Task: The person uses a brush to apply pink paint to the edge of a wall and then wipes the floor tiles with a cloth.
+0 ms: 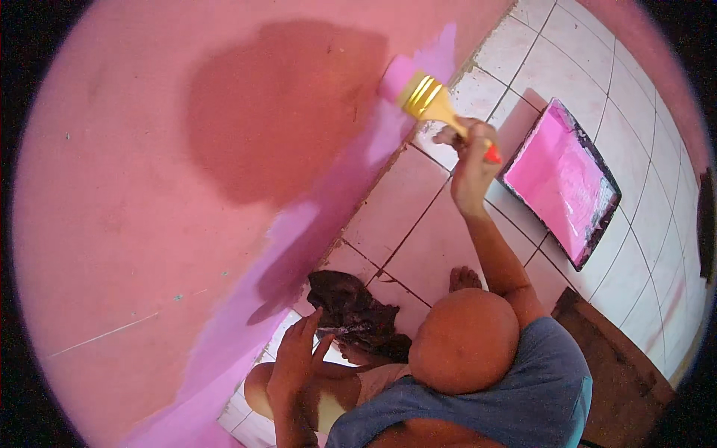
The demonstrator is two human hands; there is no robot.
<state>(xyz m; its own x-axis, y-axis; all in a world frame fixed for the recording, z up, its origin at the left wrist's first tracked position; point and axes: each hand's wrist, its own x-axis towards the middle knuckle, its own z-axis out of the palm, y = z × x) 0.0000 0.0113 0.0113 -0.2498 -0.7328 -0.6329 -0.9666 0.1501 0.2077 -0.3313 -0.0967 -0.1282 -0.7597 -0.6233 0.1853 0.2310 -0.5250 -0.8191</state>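
Note:
My right hand (476, 157) is closed round the handle of a wide paintbrush (439, 108) with a gold band and a red handle end. Its bristles, coated in lilac-pink paint, are against the lower part of the salmon-pink wall (112, 187). A fresh lilac-pink strip (239, 313) runs along the wall's bottom edge. My left hand (296, 351) has its fingers stretched out and apart and holds nothing. Beside its fingertips lies a crumpled dark cloth or bag (351, 310) on the floor; which of these I cannot tell.
A black-rimmed paint tray (549, 175) with pink paint lies on the white tiled floor (635, 134), right of my right hand. My bent knee (463, 340) and bare foot (465, 278) are close to the wall. A brown mat or board (605, 366) lies at lower right.

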